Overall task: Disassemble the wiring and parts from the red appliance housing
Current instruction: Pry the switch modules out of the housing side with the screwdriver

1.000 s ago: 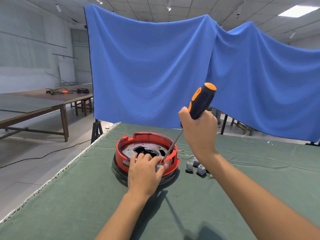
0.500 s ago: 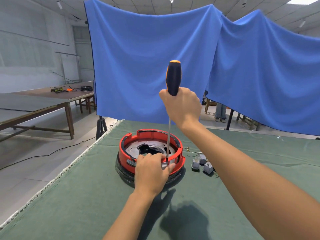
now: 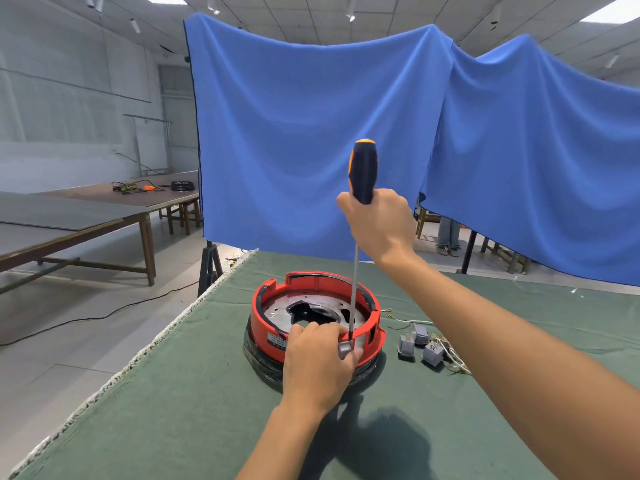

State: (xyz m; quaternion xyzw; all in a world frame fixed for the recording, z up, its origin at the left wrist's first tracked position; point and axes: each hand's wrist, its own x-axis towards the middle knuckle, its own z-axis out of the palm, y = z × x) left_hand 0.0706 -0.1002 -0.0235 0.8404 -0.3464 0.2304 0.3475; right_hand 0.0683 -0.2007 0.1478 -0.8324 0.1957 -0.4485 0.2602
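housing (image 3: 313, 318) right: relays (image 3: 419, 344), wires | left: bare cloth (image 3: 156, 393)

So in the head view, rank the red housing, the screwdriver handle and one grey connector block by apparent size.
1. red housing
2. screwdriver handle
3. grey connector block, clearly smallest. Depth differences look minor.

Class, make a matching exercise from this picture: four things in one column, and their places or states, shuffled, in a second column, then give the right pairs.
Things:
1. screwdriver
2. red housing
3. grey connectors
4. blue cloth

States:
A. hanging behind the table
B. lying loose on the green cover, right of the housing
C. held upright by the right hand
D. steadied at its near rim by the left hand

Pairs: 1-C, 2-D, 3-B, 4-A
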